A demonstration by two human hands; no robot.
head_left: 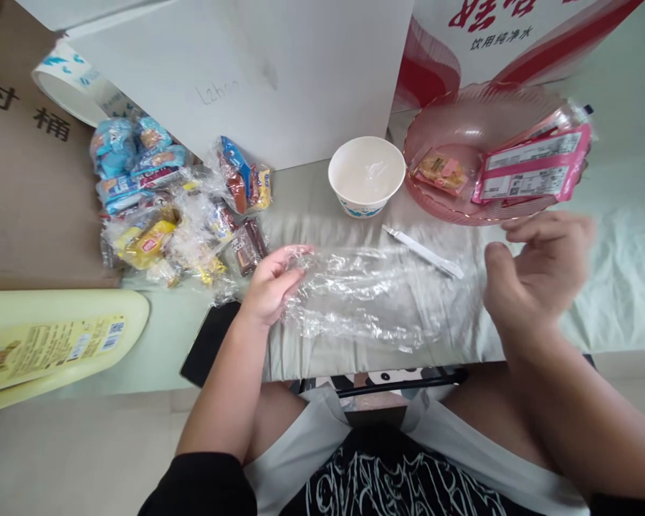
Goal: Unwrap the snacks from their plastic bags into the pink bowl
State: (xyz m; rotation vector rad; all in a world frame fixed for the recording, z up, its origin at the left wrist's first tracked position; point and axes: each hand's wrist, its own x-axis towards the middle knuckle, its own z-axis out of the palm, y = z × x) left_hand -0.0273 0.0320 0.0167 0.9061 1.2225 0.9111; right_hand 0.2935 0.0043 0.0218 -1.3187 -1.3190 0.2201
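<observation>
My left hand (pixel 276 282) pinches the left end of a clear plastic bag (pixel 365 294), which stretches flat across the cloth in front of me. Off to the right, my right hand (pixel 537 269) is lifted with its fingers apart and blurred by motion; nothing shows in it. Just beyond the bag lies a white craft knife (pixel 424 251). Behind it stands a white paper bowl (pixel 366 175). A pink clear basin (pixel 435 204) close to my right hand holds a small wrapped snack (pixel 441 170) and a pink packet (pixel 532 166).
Several wrapped snacks (pixel 155 236) are heaped at the left, beside a tipped paper tub (pixel 80 86). A dark flat object (pixel 209 344) lies under my left forearm. White boxes (pixel 301 72) and a brown carton (pixel 37 186) wall the back and left. A yellow container (pixel 59 337) sits front left.
</observation>
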